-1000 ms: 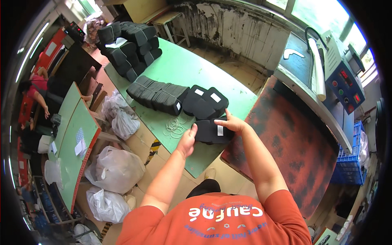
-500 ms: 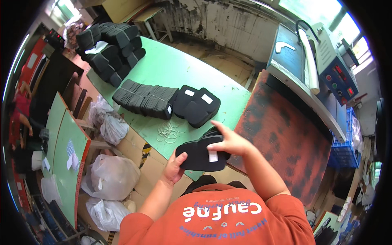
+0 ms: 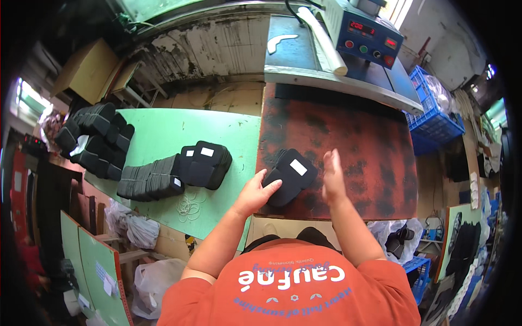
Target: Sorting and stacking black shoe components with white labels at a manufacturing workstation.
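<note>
A small stack of black, rounded, lobed pads (image 3: pixel 291 183) with a white label on top is over the worn red-and-black board (image 3: pixel 359 157). At its left edge is my left hand (image 3: pixel 254 194), thumb over the top pad and fingers along the side, holding it. My right hand (image 3: pixel 333 178) is to the right, apart from the stack, with straight fingers and nothing in it. On the green table (image 3: pixel 217 125) to the left, more labelled black pads (image 3: pixel 205 165) stand in a pile. A long row of edge-on pads (image 3: pixel 149 179) adjoins it.
Bundled black pads (image 3: pixel 95 138) are heaped at the table's far left. Loose pale bands (image 3: pixel 189 206) lie near its front edge. Beyond the board stands a machine with a control box (image 3: pixel 361 41) and a white roll (image 3: pixel 321 41). A blue crate (image 3: pixel 435 122) is at right.
The view has turned rightward. The stack has moved from the green table's front edge to over the red board. My right hand has let go of it and opened beside it.
</note>
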Motion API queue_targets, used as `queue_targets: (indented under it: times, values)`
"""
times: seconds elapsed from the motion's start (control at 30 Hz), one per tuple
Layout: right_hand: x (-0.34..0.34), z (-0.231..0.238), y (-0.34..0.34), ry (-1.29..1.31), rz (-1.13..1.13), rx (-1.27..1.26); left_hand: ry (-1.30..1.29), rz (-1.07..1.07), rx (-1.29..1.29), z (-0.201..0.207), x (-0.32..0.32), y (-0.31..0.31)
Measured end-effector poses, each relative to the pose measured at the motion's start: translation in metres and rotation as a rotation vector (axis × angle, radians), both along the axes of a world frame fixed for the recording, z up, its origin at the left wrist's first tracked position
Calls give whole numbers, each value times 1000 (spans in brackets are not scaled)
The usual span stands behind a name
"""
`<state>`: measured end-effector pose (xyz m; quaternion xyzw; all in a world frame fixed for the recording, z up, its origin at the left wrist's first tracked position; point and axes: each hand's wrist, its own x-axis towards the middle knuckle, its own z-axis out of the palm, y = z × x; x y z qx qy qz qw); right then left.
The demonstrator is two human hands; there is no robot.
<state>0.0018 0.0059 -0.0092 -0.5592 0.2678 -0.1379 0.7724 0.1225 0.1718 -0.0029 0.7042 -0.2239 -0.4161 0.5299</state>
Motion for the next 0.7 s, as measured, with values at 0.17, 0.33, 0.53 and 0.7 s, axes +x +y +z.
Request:
queue_targets:
  times: [0.17, 0.33, 0.53, 0.7]
  values:
    - [-24, 1, 52, -366, -172, 679, -242, -210, 135, 44, -36, -13]
    - [-59, 25, 26, -544, -225, 616, -764, -156, -136, 54, -75, -41]
    - [-127, 15, -62, -553, -326, 372, 318, -108, -433, 43, -116, -118]
    - [-188, -10, -139, -555, -284, 495, -430, -231, -229, 22, -174, -198]
